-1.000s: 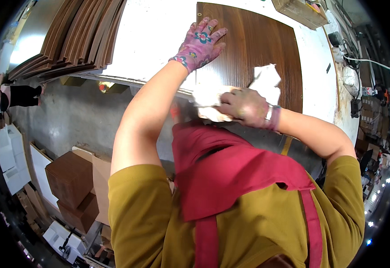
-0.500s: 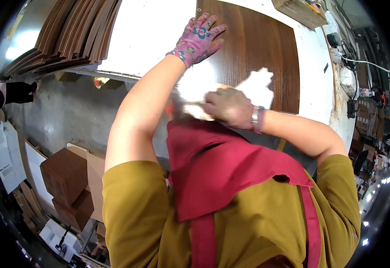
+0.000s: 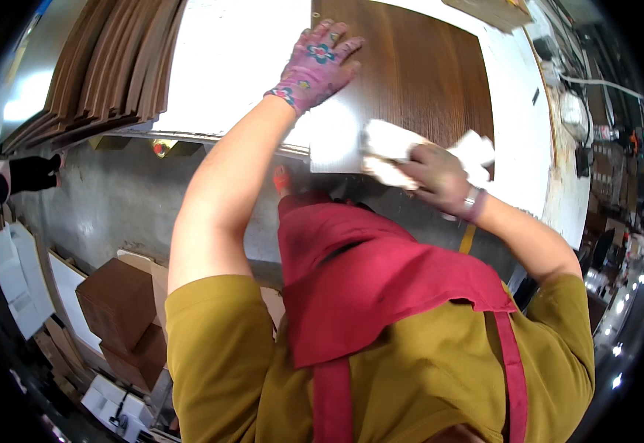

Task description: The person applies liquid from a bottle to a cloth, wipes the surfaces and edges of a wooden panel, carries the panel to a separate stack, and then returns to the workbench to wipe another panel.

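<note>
— What is going on at the white table (image 3: 240, 66) here?

— A person in a mustard shirt and red apron leans over it, working on a dark brown wood panel (image 3: 418, 81) that lies flat on the tabletop, its near edge at the table's front rim. The left hand (image 3: 316, 65), in a pink flowered glove, lies flat on the panel's left edge, fingers spread, holding nothing. It seems to steady the board.

— And the other hand?

— The right hand (image 3: 436, 177) is bare, with a band at the wrist. Its grip is closed around a crumpled white cloth (image 3: 392, 151), pressed onto the panel's near edge.

— How far along does the wiping look?

— Hard to say. A pale, shiny patch shows at the panel's near left corner, beside the cloth; whether that is glare or wet finish I cannot tell. The far part looks evenly dark. I would judge the near edge is in hand and the board not yet set aside.

— Anything else around?

— A fanned stack of brown boards (image 3: 93, 74) lies at the table's far left, well apart from the panel. Brown cardboard boxes (image 3: 119, 310) stand on the floor below.
</note>
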Motion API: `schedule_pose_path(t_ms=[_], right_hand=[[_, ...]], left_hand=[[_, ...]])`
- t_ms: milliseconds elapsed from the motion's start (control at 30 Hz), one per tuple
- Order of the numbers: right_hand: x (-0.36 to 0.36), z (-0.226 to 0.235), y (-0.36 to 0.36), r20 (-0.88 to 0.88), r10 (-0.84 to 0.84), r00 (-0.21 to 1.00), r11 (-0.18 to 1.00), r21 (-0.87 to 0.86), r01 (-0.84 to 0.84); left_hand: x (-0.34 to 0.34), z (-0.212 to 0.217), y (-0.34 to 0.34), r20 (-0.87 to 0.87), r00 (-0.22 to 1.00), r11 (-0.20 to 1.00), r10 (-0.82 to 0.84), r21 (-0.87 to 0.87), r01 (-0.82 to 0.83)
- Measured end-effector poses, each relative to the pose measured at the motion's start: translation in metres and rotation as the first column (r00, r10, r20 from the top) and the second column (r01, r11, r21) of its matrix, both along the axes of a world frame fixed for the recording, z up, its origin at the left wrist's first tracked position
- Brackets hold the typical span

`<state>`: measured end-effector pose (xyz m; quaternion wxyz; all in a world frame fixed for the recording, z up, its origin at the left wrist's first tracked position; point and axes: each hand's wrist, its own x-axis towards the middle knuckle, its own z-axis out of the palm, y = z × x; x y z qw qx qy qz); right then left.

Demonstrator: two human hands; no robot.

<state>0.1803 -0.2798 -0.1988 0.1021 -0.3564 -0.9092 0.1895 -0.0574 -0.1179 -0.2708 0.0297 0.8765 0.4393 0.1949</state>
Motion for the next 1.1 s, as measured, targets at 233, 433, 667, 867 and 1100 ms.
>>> schedule_pose_path(t_ms=[233,433,667,867,1100], right_hand=[[-0.137,-0.015,0.021,-0.198,0.017,0.980,0.998,0.067,-0.003],[0.099,-0.047,-0.044,-0.107,-0.783,0.612,0.596,0.153,0.789],[0.262,-0.022,-0.100,-0.114,-0.993,0.038,0.080,-0.384,0.920],[0.144,-0.035,-0.060,-0.019,-0.992,0.124,0.126,-0.163,0.979],[0.120,0.035,-0.076,0.064,-0.990,0.126,0.038,-0.737,0.675]], left_hand=[[-0.004,0.017,0.005,-0.025,0.999,0.998,-0.035,-0.053,0.034],[-0.003,0.001,0.018,-0.067,0.992,0.993,-0.110,0.037,0.113],[0.002,0.003,0.015,-0.073,0.988,0.990,-0.135,0.023,0.137],[-0.002,0.012,0.018,-0.131,0.981,0.990,-0.142,-0.026,0.140],[-0.019,0.031,0.056,-0.364,0.890,0.958,-0.274,-0.180,0.221]])
